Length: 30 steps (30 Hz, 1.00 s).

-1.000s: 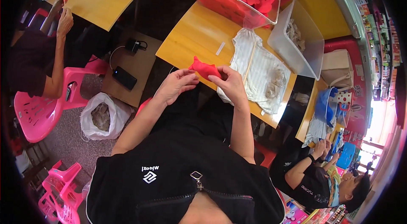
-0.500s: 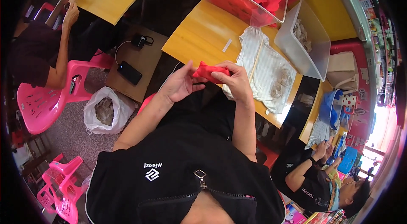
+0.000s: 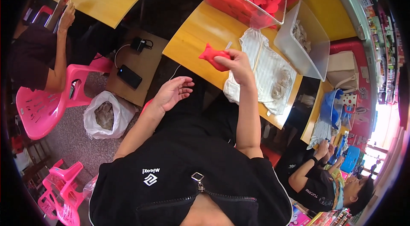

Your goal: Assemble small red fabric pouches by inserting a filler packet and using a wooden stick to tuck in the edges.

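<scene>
My right hand pinches a small, soft-looking red piece with pointed corners between thumb and fingers, held over the yellow table. My left hand hangs apart from it near my lap, palm turned inward, fingers loosely bent and separate, with nothing in it. Just right of my right hand, a white striped cloth lies on the table. A thin stick rests along this cloth, and a small clear bag of beige bits sits on it.
A clear bin heaped with red pieces stands at the table's back. Beside it tilts a translucent bin. To the left are a white sack, a phone on a cardboard box and a pink chair. Co-workers sit left and right.
My right hand has lifted forward over the table with the red piece. My left hand has come away from the piece and dropped back toward my body.
</scene>
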### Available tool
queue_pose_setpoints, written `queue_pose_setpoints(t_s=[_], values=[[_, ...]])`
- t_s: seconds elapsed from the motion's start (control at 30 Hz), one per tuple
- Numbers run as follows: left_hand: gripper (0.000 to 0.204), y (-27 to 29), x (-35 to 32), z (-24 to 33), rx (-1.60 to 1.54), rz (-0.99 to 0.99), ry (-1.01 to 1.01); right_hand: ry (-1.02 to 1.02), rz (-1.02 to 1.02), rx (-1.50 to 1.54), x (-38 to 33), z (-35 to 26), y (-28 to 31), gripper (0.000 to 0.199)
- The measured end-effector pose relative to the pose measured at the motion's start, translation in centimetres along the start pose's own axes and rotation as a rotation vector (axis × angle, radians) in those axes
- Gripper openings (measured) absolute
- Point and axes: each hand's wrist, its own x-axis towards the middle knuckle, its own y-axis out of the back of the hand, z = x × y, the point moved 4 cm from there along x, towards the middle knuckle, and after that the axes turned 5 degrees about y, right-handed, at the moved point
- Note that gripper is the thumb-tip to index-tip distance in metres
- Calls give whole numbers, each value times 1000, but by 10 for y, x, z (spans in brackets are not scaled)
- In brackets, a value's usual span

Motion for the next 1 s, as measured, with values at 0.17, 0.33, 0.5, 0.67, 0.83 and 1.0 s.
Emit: queue_pose_setpoints(t_s=[0.17,0.33,0.5,0.67,0.83,1.0], values=[[23,4,2,-5,5,37,36,-121,-99,-346,1,10,-4,21],[21,2,6,-7,46,15,20,-247,-124,43,-2,38,-6,23],[22,7,7,-7,35,23,23,-187,-10,678,-10,14,-14,22],[24,0,10,-3,53,4,13,-12,95,-263,-11,11,-8,21],[38,-38,15,13,-33,-97,-59,-20,-3,118,-28,-9,-21,22],[56,-53,19,17,109,-90,-184,-51,-75,529,-42,-15,-20,19]])
